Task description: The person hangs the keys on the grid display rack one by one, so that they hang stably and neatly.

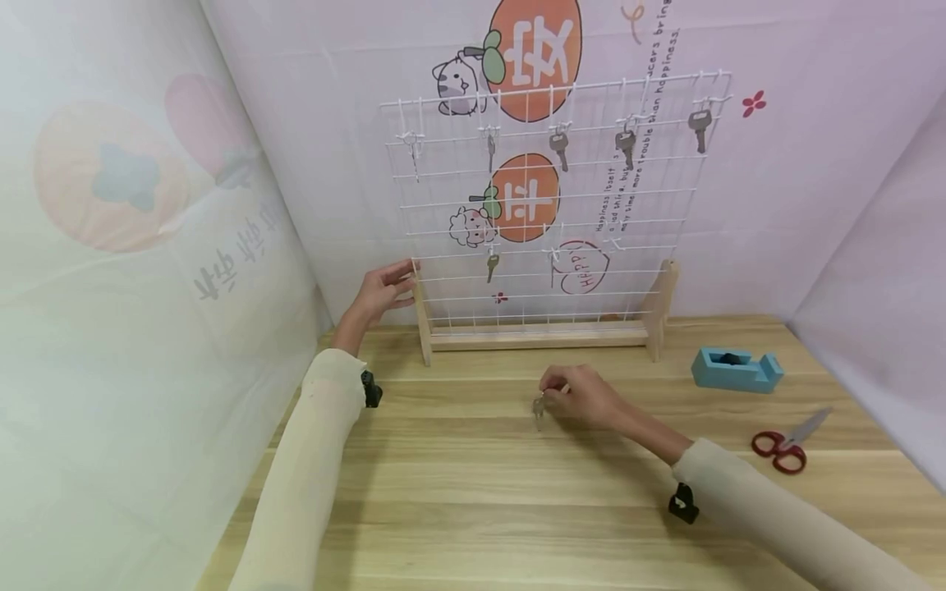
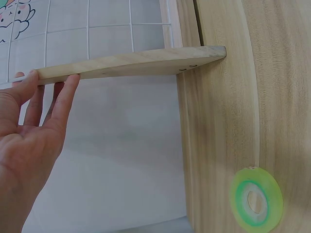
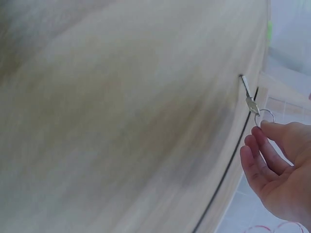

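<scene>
Head view: right hand (image 1: 584, 398) pinches a key (image 1: 538, 408) mid-tabletop (image 1: 473, 492), while left hand (image 1: 380, 293), fingers straight, touches the rack's wooden post (image 1: 421, 316) near the far edge.

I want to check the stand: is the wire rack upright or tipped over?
Upright. The wire rack stands on its wooden feet on the table; the left hand touches its left post.
</scene>
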A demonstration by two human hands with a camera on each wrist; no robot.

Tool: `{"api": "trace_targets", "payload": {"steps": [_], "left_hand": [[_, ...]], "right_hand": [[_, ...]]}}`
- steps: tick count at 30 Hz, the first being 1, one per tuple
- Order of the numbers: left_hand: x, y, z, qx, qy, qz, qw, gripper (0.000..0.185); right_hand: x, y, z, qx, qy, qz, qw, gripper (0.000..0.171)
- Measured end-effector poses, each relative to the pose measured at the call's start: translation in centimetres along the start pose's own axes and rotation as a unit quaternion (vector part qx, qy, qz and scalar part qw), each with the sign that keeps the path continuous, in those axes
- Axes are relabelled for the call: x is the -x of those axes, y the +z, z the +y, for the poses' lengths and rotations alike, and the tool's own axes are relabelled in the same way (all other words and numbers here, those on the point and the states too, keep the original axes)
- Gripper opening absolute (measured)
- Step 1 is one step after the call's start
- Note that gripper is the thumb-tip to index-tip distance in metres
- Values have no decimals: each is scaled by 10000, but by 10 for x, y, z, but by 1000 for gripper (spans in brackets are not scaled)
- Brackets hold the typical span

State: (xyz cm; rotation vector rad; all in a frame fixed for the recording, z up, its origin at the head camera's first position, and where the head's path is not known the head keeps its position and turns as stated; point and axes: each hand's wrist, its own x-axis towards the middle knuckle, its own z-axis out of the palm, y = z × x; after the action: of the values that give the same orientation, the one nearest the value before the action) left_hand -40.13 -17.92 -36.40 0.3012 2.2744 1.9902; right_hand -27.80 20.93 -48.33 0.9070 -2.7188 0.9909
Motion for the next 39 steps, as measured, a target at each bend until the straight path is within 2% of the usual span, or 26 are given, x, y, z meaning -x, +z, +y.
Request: {"api": "trace_targets", "payload": {"steps": [6, 15, 21, 29, 39], "left_hand": [[2, 0, 0, 32, -1, 17, 10000, 48], [6, 1, 7, 244, -162, -63, 9996, 49], [12, 3, 18, 274, -217, -141, 9993, 50], [12, 3, 19, 245, -220, -117, 9994, 51], [12, 2, 18, 240, -284, -164, 9992, 51]], "right_hand": [[0, -19, 4, 134, 29, 144, 9998, 4], [2, -50, 7, 405, -267, 497, 9976, 6], [0, -82, 4, 579, -282, 719, 9953, 9], [-9, -128, -3, 702, -601, 1316, 9870, 11], [-13, -173, -16, 909, -283, 1250, 9876, 5]]}}
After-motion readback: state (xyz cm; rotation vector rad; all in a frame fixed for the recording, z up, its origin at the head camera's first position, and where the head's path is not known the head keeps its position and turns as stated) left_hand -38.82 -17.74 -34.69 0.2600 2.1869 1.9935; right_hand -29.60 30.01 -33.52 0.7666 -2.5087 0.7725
